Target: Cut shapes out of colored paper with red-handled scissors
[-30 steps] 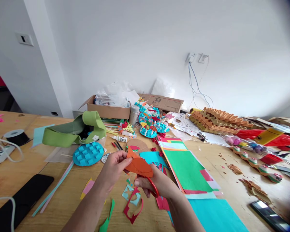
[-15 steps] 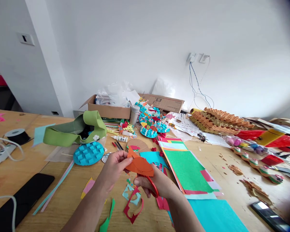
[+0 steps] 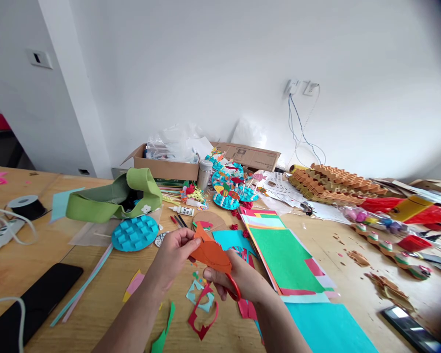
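A piece of orange paper point(image 3: 210, 252) with a drawn outline is pinched between the thumb and fingers of my left hand point(image 3: 179, 252). Red-handled scissors point(image 3: 235, 288) sit in my right hand point(image 3: 232, 277), fingers closed around the handles. Their blades are hidden behind the orange paper. Below my hands lie a red paper offcut point(image 3: 202, 314) and a light blue offcut with a star-shaped hole point(image 3: 194, 294). A green paper strip point(image 3: 164, 329) rests nearer the front edge.
A stack of coloured paper point(image 3: 282, 260) lies on the right, with egg cartons point(image 3: 330, 184) behind. To the left are a green felt bag point(image 3: 95, 201), a blue woven disc point(image 3: 135, 234) and a black phone point(image 3: 33, 309). A cardboard box point(image 3: 169, 169) stands at the back.
The orange paper's right edge has shifted slightly at the scissors. Both hands keep nearly the same place, still holding the paper and the scissors.
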